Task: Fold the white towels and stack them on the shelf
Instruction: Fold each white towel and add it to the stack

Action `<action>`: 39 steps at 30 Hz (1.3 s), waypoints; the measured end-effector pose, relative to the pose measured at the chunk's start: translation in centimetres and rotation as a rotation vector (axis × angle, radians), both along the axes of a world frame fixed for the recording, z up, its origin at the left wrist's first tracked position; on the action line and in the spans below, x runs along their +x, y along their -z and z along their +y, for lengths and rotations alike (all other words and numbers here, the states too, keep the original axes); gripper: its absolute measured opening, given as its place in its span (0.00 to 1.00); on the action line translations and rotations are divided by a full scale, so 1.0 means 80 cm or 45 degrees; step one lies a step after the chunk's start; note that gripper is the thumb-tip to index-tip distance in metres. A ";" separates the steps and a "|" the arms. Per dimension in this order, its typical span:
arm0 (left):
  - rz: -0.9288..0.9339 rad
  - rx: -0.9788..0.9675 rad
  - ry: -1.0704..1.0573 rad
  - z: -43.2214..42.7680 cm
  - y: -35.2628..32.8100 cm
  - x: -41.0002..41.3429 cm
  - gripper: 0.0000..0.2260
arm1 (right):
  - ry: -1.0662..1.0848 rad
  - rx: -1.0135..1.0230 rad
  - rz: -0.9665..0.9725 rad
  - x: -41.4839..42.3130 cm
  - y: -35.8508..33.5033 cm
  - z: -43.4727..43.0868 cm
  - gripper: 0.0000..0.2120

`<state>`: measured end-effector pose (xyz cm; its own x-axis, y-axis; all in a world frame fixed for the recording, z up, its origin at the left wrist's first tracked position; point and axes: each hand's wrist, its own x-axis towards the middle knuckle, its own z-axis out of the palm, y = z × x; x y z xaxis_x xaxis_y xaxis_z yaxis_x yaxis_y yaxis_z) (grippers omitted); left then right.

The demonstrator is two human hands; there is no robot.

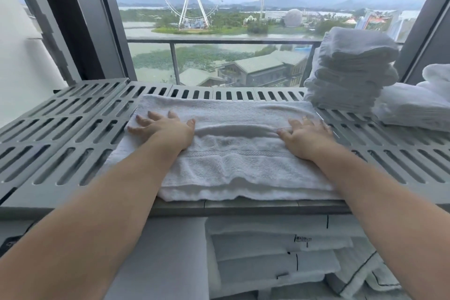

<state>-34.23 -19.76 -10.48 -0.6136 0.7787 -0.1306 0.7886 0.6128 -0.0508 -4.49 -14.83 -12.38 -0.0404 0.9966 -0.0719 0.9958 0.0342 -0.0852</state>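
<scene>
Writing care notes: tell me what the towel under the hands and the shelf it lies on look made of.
Towel: white looped terry, probably cotton; fuzzy pile, soft wrinkles and a woven band. Shelf: grey, matte, slotted panels, likely moulded plastic, though coated metal cannot be ruled out.

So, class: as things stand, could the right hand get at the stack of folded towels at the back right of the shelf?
Probably yes. The right hand lies flat on the spread towel, holding nothing, and only bare slatted shelf lies between it and the stack of folded towels behind it to the right.
</scene>
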 end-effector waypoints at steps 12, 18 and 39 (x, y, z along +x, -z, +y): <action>-0.051 0.241 0.810 -0.131 0.027 0.067 0.29 | -0.815 0.268 0.395 -0.006 0.006 -0.157 0.25; -0.008 0.389 0.956 -0.216 0.037 0.060 0.34 | -0.834 0.391 0.203 0.031 0.029 -0.194 0.31; 0.309 0.783 0.684 -0.258 0.028 0.030 0.17 | -0.373 0.788 0.472 0.065 0.031 -0.202 0.20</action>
<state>-31.79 -40.42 -12.74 -0.0966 0.8615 0.4984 0.9906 0.1321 -0.0364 0.69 -31.01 -14.86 -0.2210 0.7960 0.5636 0.8489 0.4414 -0.2906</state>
